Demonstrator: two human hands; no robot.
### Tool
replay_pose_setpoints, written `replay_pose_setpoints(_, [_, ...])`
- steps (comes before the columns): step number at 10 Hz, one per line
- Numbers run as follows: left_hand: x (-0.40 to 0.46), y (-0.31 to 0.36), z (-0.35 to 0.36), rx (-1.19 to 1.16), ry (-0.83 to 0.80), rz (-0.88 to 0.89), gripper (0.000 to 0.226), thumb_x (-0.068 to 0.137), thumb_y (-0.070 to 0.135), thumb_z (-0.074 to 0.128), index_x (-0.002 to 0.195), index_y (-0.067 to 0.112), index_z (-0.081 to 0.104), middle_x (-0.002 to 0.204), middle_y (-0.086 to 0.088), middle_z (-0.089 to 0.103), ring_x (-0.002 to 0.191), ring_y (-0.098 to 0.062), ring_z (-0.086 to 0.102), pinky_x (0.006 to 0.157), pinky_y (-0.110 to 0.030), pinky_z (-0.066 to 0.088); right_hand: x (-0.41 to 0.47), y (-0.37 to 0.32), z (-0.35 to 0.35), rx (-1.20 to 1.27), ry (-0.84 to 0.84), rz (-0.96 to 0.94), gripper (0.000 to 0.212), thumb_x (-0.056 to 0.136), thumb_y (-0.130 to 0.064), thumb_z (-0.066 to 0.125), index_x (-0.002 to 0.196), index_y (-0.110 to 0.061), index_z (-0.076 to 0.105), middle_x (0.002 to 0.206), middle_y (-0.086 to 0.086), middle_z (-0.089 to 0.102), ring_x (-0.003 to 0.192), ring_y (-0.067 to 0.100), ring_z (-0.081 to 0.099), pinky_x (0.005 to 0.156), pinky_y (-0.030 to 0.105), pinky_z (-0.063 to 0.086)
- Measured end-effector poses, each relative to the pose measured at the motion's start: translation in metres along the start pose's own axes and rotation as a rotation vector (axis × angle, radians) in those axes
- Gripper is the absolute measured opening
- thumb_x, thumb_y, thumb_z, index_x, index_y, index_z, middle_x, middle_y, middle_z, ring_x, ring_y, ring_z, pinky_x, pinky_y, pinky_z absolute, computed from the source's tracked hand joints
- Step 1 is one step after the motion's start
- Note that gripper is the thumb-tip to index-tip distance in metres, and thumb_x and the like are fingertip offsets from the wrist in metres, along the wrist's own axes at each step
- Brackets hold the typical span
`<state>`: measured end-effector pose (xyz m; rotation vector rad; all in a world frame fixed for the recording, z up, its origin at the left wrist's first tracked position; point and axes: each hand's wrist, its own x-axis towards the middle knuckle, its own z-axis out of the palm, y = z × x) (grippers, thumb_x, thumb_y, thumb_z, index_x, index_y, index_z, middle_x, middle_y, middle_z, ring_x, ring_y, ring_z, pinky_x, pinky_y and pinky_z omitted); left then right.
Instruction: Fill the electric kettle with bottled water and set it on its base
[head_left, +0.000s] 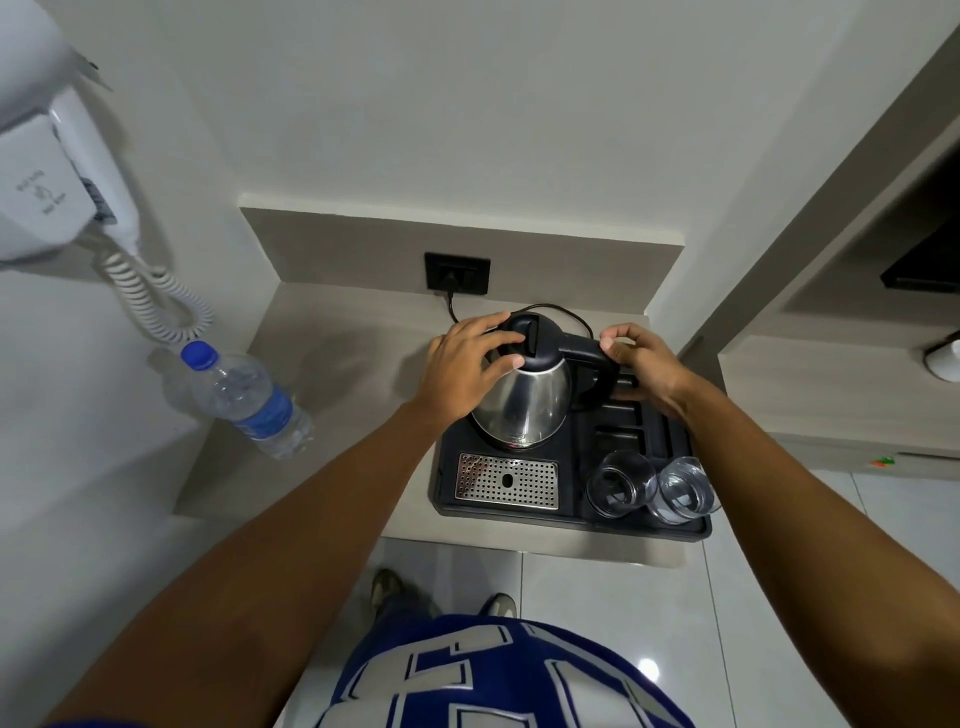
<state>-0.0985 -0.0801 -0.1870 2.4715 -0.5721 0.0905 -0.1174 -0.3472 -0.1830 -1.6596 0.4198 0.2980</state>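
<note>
A steel electric kettle (524, 405) with a black lid and black handle stands on a black tray (571, 512) on the counter. Its base is hidden under it. My left hand (462, 369) lies over the lid, fingers spread across the top. My right hand (641, 364) curls around the top of the black handle. A clear water bottle (249, 397) with a blue cap and blue label stands to the left on the counter, capped and apart from both hands.
Two upturned clear glasses (652, 486) and a perforated metal drip plate (506, 480) sit on the tray's front. A black cord (452, 304) runs to a wall socket (457, 274). A wall-mounted hair dryer (62, 171) with a coiled cable hangs at left.
</note>
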Motion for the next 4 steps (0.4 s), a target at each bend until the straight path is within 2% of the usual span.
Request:
replay_pose_setpoints(2, [-0.003,0.003,-0.001,0.019,-0.014,-0.008,0.059,0.092,0.053,0.049,0.143,0.025,0.041,0.147,0.001,0.046,0.134,-0.02,0.04,0.105,-0.046,0.03,-0.003,0.003,0.005,-0.012,0.041,-0.04,0.008,0.097,-0.024,0.058,0.095,-0.023,0.066,0.102,0.006,0.063,0.097,0.024,0.063,0.073,0.041,0.06])
replay_pose_setpoints(3, [-0.006,0.005,-0.002,0.046,-0.01,0.009,0.06,0.093,0.053,0.049,0.144,0.023,0.039,0.147,0.0,0.047,0.134,-0.022,0.04,0.105,-0.047,0.03,-0.005,0.003,0.008,-0.02,0.035,-0.064,0.011,0.099,-0.025,0.056,0.1,-0.021,0.066,0.103,0.008,0.064,0.099,0.026,0.063,0.081,0.047,0.06])
replay_pose_setpoints(4, [0.004,0.005,-0.011,0.095,-0.058,0.043,0.063,0.09,0.055,0.053,0.144,0.024,0.038,0.144,-0.001,0.05,0.133,-0.023,0.042,0.106,-0.048,0.031,-0.008,0.0,0.01,-0.089,0.045,-0.113,0.016,0.1,-0.027,0.054,0.107,-0.018,0.065,0.105,0.007,0.065,0.102,0.026,0.061,0.096,0.05,0.053])
